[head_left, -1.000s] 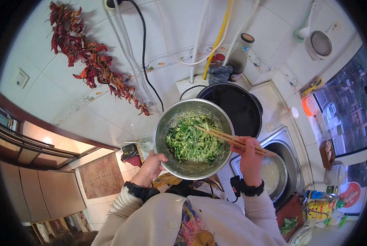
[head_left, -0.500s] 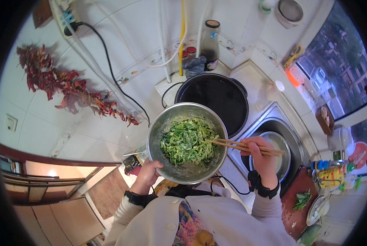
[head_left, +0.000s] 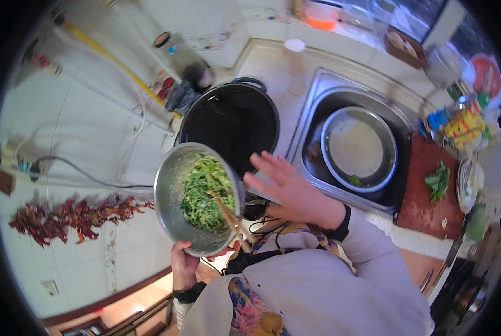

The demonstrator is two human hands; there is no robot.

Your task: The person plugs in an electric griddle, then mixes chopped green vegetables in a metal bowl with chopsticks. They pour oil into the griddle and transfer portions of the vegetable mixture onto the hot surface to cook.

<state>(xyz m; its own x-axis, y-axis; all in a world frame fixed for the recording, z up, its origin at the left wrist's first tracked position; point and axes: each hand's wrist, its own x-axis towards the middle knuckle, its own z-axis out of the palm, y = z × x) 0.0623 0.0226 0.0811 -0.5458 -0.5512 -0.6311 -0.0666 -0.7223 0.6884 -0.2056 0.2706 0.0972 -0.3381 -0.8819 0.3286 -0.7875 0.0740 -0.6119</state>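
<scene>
Fingers of the left hand (head_left: pixel 184 264) clench the rim of a round steel bowl of chopped greens (head_left: pixel 197 204), wooden chopsticks (head_left: pixel 228 215) lying in it; right hand (head_left: pixel 287 187) spread, released, beside it above the black wok (head_left: pixel 232 126) and steel sink (head_left: pixel 340 106)

The left hand (head_left: pixel 184 264) grips the near rim of the metal bowl (head_left: pixel 172 218) from below, fingers curled around the edge, a dark band at the wrist and the pale sleeve running down toward the body. The right hand (head_left: pixel 287 187) is just right of the bowl, fingers spread and stretched out flat, palm turned down, touching nothing that shows. Its wrist also wears a dark band, and the forearm in a pale sleeve slants away from the bowl.
</scene>
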